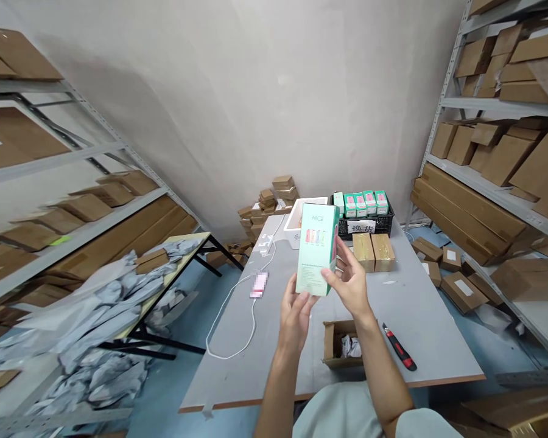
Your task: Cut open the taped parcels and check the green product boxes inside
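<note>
A pale green product box [311,252] with small coloured pictures and print on its face is held upright above the table. My left hand [296,310] grips its lower left corner from below. Around its right side, my right hand [349,277] is closed, the thumb pressed on the printed face. Below my right forearm an open cardboard box [334,350] with crumpled white paper inside stands near the table's front edge. To the right of that forearm lies a red and black utility knife [399,348].
Behind stand a black crate [386,225] with several green boxes, a white bin [292,226] and two taped brown cartons [383,252]. A white cable [231,356] runs across the grey table [420,298] to a blurred pink item [259,285]. Loaded shelves [502,176] flank both sides.
</note>
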{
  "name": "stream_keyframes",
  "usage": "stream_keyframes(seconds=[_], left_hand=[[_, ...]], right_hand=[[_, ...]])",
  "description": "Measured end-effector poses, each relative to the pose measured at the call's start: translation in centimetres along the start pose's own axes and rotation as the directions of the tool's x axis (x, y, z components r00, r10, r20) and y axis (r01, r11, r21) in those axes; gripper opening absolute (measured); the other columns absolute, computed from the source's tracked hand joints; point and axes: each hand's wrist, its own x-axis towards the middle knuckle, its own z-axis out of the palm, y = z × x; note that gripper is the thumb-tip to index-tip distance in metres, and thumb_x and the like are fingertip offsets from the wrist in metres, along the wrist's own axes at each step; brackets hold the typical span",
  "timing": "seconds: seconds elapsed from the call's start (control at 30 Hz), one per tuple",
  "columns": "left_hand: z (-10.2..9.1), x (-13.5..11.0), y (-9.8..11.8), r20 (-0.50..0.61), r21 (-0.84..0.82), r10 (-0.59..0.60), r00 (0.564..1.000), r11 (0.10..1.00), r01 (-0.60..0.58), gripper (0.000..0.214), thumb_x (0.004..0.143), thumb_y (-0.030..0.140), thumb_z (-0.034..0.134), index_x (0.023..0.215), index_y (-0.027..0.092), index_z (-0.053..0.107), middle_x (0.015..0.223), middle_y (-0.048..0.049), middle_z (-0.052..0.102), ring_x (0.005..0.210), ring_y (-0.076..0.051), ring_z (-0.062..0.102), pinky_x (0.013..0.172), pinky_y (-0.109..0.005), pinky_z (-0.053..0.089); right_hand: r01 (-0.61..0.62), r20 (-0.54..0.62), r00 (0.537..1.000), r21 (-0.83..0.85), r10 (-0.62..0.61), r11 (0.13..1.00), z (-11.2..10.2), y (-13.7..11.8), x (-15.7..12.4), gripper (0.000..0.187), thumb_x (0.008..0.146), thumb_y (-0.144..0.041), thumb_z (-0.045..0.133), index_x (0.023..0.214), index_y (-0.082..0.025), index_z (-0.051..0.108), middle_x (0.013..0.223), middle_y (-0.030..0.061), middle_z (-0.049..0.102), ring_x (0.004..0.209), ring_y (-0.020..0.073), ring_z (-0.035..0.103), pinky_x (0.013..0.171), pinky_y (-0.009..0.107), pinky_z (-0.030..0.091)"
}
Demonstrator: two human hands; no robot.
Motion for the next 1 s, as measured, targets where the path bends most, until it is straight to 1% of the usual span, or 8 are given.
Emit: stream_keyframes(seconds=[0.1,0.37,0.43,0.57,0.67,0.73,0.83,1.0], left_hand=[[-0.3,0.2,0.6,0.059,-0.064,-0.099,0.993,0.993,0.103,0.074,0.083,0.062,0.1,0.14,0.019,0.082,0.139,-0.0211,0.084,0.135,-0.043,0.08,0.116,-0.06,0.067],[0.3,-0.3,1.0,-0.035,-0.011,-0.085,0.996,0.996,0.085,0.072,0.077,0.059,0.106,0.129,0.016,0.084,0.126,-0.0203,0.088,0.128,-0.041,0.084,0.115,-0.054,0.067],[0.5,-0.3,0.6,-0.097,0.014,-0.055,0.994,0.998,0.057,0.075,0.076,0.059,0.107,0.132,0.016,0.082,0.131,-0.0204,0.086,0.13,-0.04,0.082,0.116,-0.052,0.066],[0.8,0.0,-0.7,-0.277,0.11,0.08,0.958,0.993,-0.051,0.083,0.074,0.055,0.11,0.14,0.02,0.076,0.146,-0.0181,0.079,0.139,-0.035,0.078,0.124,-0.05,0.06],[1.3,0.0,-1.5,-0.338,0.205,0.209,0.918,0.968,-0.145,0.086,0.071,0.057,0.111,0.14,0.021,0.072,0.141,-0.0158,0.078,0.142,-0.036,0.075,0.125,-0.05,0.059],[1.7,-0.2,-1.7,-0.339,0.237,0.256,0.905,0.955,-0.181,0.087,0.069,0.057,0.112,0.138,0.023,0.071,0.137,-0.0138,0.077,0.144,-0.036,0.073,0.124,-0.049,0.061],[2.0,-0.4,-1.8,-0.297,0.227,0.262,0.918,0.953,-0.199,0.085,0.067,0.055,0.113,0.135,0.026,0.071,0.139,-0.012,0.075,0.145,-0.035,0.072,0.119,-0.046,0.064],[0.9,-0.2,-1.2,-0.122,0.076,0.127,0.984,0.99,-0.118,0.072,0.077,0.059,0.107,0.131,0.024,0.075,0.14,-0.0135,0.077,0.14,-0.035,0.074,0.115,-0.045,0.066]], right_hand=[[-0.028,0.054,0.998,0.039,0.026,0.999,-0.2,-0.1,0.2,0.098,0.09,-0.057,0.1,0.175,-0.028,0.062,0.17,0.0117,0.071,0.144,0.0343,0.079,0.107,0.041,0.075],[-0.026,0.104,0.994,0.047,0.021,0.999,-0.4,0.5,0.9,0.094,0.092,-0.068,0.096,0.172,-0.031,0.064,0.173,0.0111,0.068,0.151,0.0363,0.075,0.121,0.051,0.069],[-0.003,0.068,0.998,-0.006,0.004,1.0,-0.3,0.7,0.8,0.09,0.095,-0.069,0.092,0.172,-0.031,0.065,0.174,0.0117,0.068,0.156,0.036,0.071,0.128,0.054,0.064],[0.078,-0.109,0.988,-0.227,-0.105,0.971,0.4,0.6,0.0,0.074,0.104,-0.065,0.084,0.168,-0.029,0.07,0.178,0.0124,0.064,0.166,0.0348,0.061,0.137,0.056,0.056],[0.114,-0.091,0.985,-0.309,-0.149,0.944,1.3,0.2,-0.8,0.077,0.1,-0.059,0.091,0.168,-0.031,0.07,0.177,0.0122,0.064,0.164,0.0356,0.063,0.135,0.055,0.058],[0.105,-0.097,0.985,-0.328,-0.144,0.939,1.7,-0.1,-1.2,0.08,0.095,-0.056,0.097,0.167,-0.031,0.071,0.173,0.0122,0.068,0.162,0.0363,0.065,0.135,0.055,0.059],[0.075,-0.148,0.981,-0.327,-0.129,0.942,1.8,-0.3,-1.4,0.075,0.095,-0.054,0.097,0.162,-0.031,0.075,0.169,0.0123,0.072,0.16,0.0372,0.067,0.139,0.057,0.054],[-0.002,-0.149,0.989,-0.154,-0.021,0.988,0.0,0.0,-0.3,0.083,0.091,-0.062,0.098,0.162,-0.026,0.074,0.164,0.0156,0.075,0.153,0.039,0.073,0.13,0.058,0.063]])
